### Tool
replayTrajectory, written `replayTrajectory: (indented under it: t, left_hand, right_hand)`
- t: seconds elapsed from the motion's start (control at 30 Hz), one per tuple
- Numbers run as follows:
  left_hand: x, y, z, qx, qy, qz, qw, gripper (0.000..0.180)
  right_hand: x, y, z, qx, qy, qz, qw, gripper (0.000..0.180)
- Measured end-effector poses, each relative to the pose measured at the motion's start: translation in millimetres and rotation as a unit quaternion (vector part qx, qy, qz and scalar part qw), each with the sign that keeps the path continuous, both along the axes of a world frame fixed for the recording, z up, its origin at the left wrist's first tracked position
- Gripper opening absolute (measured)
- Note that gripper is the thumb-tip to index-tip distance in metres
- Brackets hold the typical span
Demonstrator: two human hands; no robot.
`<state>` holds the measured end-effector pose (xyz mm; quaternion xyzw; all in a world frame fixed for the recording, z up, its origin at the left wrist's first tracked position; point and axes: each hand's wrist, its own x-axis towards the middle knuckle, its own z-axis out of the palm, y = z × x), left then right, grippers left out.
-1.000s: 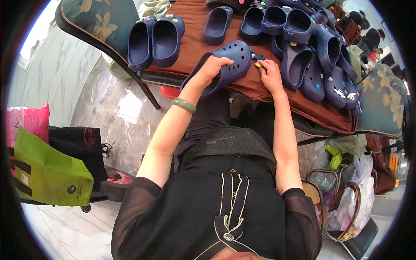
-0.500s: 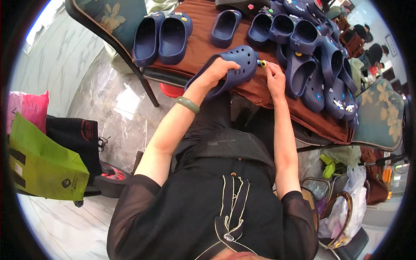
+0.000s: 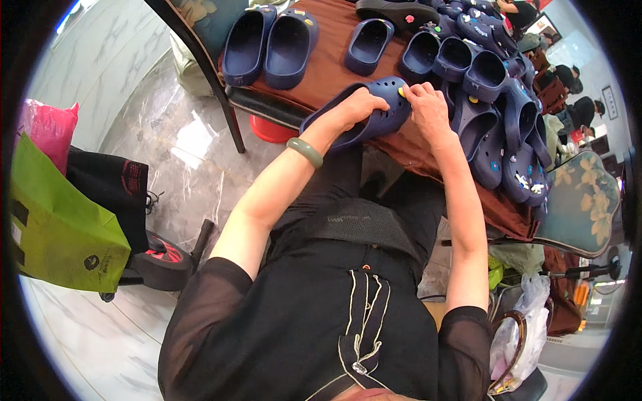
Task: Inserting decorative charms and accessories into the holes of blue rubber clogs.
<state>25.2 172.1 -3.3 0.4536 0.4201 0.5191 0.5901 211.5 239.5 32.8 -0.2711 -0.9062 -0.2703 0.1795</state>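
A dark blue clog (image 3: pixel 394 105) with round holes is in my left hand (image 3: pixel 358 109). The fingers of that hand reach inside the opening and the thumb lies over the upper. At the toe end, my right hand (image 3: pixel 429 110) is closed with its fingertips against the clog. A small yellow shoe charm (image 3: pixel 401 92) shows beside those fingertips, on the clog's upper; part of it is hidden. Just beyond, a pair of blue clogs, one (image 3: pixel 249 50) beside the other (image 3: pixel 289 53), and a single clog (image 3: pixel 369 47) stand on the brown cloth (image 3: pixel 324 93).
Many more blue clogs (image 3: pixel 485 73), some with charms, are piled to the right. Floral-backed chairs stand at the left (image 3: pixel 194 13) and right (image 3: pixel 578 200). A red basin (image 3: pixel 271 128) sits under the cloth-covered surface. A green bag (image 3: pixel 67 220) is at the left.
My right hand has brought the yellow charm from beside the clog onto its toe end. The view has shifted, and both hands and the clog appear slightly further right.
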Motion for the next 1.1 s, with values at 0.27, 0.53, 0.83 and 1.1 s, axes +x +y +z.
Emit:
replayTrajectory:
  t: [0.27,0.53,0.83,1.1]
  left_hand:
    - [-1.2,8.5,-4.9,-0.015,0.061,0.006,0.998,0.021]
    - [-4.4,-1.5,-4.3,0.006,0.003,-0.018,1.0,0.023]
    - [-1.9,3.8,-0.9,0.003,0.043,-0.03,0.999,0.023]
    - [0.1,4.6,4.0,-0.002,0.09,-0.019,0.996,0.024]
  right_hand:
    - [-27.6,-14.9,-15.7,0.07,-0.095,-0.097,0.988,0.021]
    - [-12.2,12.1,20.0,-0.176,0.012,-0.02,0.984,0.014]
    - [-29.5,28.8,19.7,-0.214,0.003,-0.081,0.973,0.012]
    - [-49.9,22.0,15.8,-0.048,-0.091,-0.115,0.988,0.007]
